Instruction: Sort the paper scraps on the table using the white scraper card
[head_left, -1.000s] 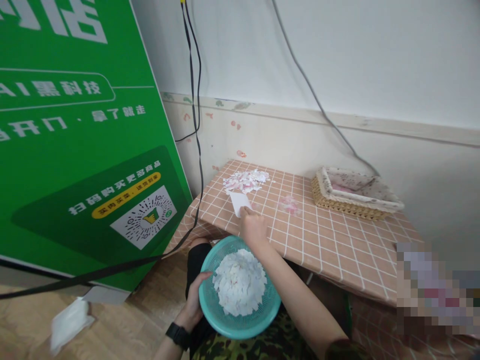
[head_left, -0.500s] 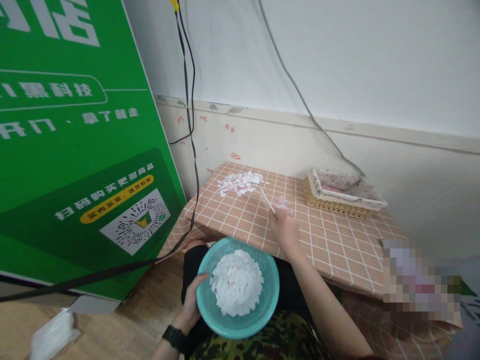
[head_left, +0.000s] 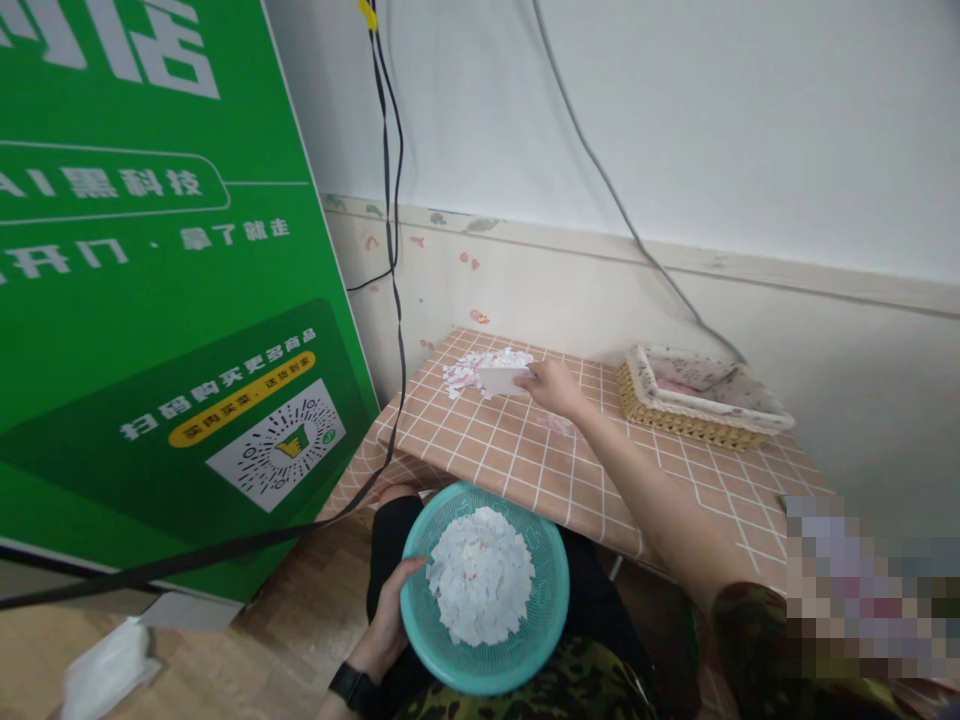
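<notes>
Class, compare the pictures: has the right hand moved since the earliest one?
Yes. Judged against the wicker basket, the right hand has moved rightward, closer to it, and farther in from the near edge of the table.

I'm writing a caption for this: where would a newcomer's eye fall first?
Probably on the big green panel with white lettering, filling the left side. Next, low in the middle, comes the teal colander heaped with pale scraps, the left hand at its rim. Beyond it, the right hand holds a white card by another pile on the checked cloth.
</notes>
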